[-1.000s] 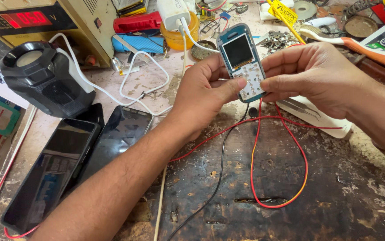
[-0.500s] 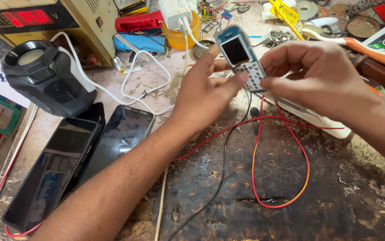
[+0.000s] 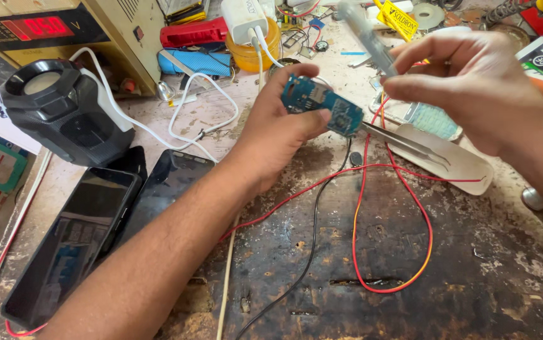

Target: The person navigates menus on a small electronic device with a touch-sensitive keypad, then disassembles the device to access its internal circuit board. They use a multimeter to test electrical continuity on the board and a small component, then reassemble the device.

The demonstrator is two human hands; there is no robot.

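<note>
Blue and thin, the bare circuit board [image 3: 323, 108] is pinched in the left hand [image 3: 278, 132], thumb against fingers, above the middle of the scarred desk [image 3: 448, 277]. It looks light, stiff and fragile; safest held by its edges. The right hand [image 3: 473, 88] pinches a blurred phone casing [image 3: 367, 39] toward the desk's far edge.
</note>
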